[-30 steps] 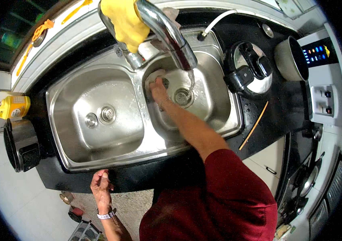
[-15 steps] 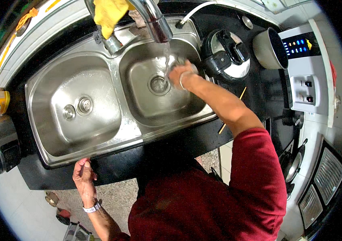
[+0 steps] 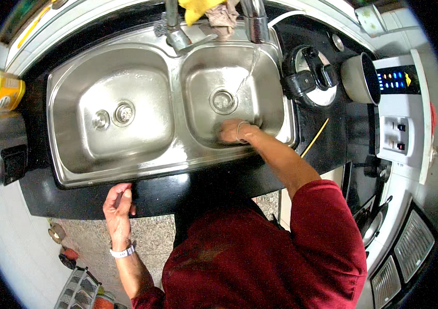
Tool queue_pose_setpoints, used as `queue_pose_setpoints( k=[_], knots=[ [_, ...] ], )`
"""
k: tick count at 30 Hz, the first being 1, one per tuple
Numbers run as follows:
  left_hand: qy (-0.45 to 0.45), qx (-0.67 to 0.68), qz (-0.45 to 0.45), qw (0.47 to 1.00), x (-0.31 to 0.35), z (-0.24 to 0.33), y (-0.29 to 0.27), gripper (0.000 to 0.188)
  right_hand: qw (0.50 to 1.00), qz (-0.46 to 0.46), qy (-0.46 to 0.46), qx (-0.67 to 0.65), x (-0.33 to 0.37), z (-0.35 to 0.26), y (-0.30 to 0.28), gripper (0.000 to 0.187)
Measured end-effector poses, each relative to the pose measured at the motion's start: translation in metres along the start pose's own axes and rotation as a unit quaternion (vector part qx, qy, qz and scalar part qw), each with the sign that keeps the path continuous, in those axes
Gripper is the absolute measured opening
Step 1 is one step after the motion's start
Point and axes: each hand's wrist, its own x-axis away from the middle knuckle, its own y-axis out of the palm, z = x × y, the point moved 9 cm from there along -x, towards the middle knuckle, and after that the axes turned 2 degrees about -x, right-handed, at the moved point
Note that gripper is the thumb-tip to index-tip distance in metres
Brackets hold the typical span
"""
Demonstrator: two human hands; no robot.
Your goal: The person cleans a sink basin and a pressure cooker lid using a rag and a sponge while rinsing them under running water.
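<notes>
1. The person's bare right hand (image 3: 233, 131) is reaching to the near side of the right-hand stainless-steel basin (image 3: 203, 100), instead of its left wall a second ago and its right side half a second ago.
2. The bright yellow cloth (image 3: 193, 8) is showing less at the upper edge; the crumpled pale-brown rag (image 3: 222, 19) is showing more.
3. The grey openwork basket (image 3: 77, 288) is showing more fully at lower left.

Right arm (image 3: 286, 160) outstretched, left hand (image 3: 118, 201) curled
Right hand (image 3: 234, 131) reaches down beyond the worktop's (image 3: 160, 196) front edge, fingers blurred; left wrist (image 3: 121, 243) nearer the body.
</notes>
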Motion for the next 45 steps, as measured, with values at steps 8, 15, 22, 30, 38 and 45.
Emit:
queue_pose_setpoints(
  k=[8,15,22,30,38,45],
  knots=[
    [-0.064,0.284,-0.164,0.943,-0.012,0.027,0.076,0.054,0.773,0.196,-0.003,-0.604,0.033,0.005,-0.049,0.038],
    [-0.11,0.465,-0.25,0.842,-0.029,0.043,0.129,0.071,0.756,0.278,-0.035,-0.591,0.075,0.066,-0.033,0.037],
    [-0.088,0.398,-0.253,0.877,-0.079,0.021,0.226,0.04,0.828,0.482,-0.091,-0.271,0.155,0.017,-0.034,0.036],
    [-0.103,0.402,-0.292,0.862,-0.118,0.057,0.376,0.035,0.795,0.505,-0.086,-0.324,0.144,0.036,-0.021,0.035],
    [-0.069,0.321,-0.222,0.918,-0.149,0.041,0.388,0.026,0.787,0.518,-0.116,-0.315,0.144,0.031,-0.02,0.039],
    [-0.123,0.111,-0.143,0.976,-0.133,0.025,0.349,0.028,0.781,0.527,-0.132,-0.308,0.149,0.029,-0.023,0.038]
  ],
)
